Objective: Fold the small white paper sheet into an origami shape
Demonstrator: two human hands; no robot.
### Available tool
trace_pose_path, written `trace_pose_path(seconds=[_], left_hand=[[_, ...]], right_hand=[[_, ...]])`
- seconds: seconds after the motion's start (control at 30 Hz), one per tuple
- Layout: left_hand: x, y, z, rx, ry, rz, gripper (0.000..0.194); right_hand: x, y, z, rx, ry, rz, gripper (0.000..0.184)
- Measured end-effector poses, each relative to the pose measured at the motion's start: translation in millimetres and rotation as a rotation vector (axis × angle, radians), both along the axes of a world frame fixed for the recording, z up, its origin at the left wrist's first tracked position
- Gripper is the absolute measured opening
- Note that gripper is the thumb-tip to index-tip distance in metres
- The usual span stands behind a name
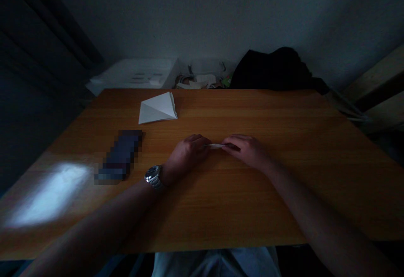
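Between my two hands, over the middle of the wooden table, is a narrow piece of white paper. My left hand, below a metal wristwatch, pinches its left end with closed fingers. The other end sits in the closed fingers of my right hand. Only the middle of the paper shows; its ends are hidden by my fingers. Farther back on the left lies a folded white paper with visible creases and layered edges on its right side.
A flat dark object, pixelated, lies on the table left of my hands. Behind the far edge stand a white plastic container and a bin of mixed items. Dark cloth is heaped at the back right. Light reflects off the table's left side.
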State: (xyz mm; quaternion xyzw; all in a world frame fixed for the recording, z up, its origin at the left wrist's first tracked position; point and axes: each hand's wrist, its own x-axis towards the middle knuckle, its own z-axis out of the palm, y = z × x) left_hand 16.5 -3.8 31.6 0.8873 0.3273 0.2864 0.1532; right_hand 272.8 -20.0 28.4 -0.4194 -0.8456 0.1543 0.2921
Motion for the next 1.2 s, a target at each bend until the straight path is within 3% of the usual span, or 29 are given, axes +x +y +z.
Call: trace_pose_path(seconds=[0.17, 0.4, 0.6, 0.8, 0.87, 1.07, 1.2], left_hand=[[2.0, -2.8, 1.2, -0.055, -0.060, 0.031, 0.017], [1.9, 3.9, -4.7, -0.072, -0.027, 0.038, 0.020], [-1.1, 1.5, 2.5, 0.186, 0.169, -0.019, 0.020], [-0.4, -1.3, 0.0, 0.199, 0.312, -0.083, 0.024], [-0.5, -0.3, -2.6, 0.163, 0.298, -0.086, 0.025], [-1.9, 2.0, -6.4, 0.072, 0.194, -0.103, 0.024], [-0.5, 4.4, -7.6, 0.040, 0.161, -0.086, 0.020]], right_hand=[[-6.8, -2.6, -0.4, -0.117, 0.203, -0.099, 0.015], [-11.1, 0.9, -8.7, -0.176, 0.184, -0.160, 0.012], [-8.5, 6.6, -17.6, -0.026, 0.065, -0.194, 0.009], [-10.3, 7.4, -18.5, 0.056, 0.032, -0.198, 0.004], [-10.6, 6.5, -15.8, 0.084, 0.033, -0.168, 0.005], [-5.7, 3.9, -10.1, 0.083, -0.030, 0.105, 0.012], [-3.4, 6.0, -13.4, 0.043, -0.020, 0.151, 0.012]])
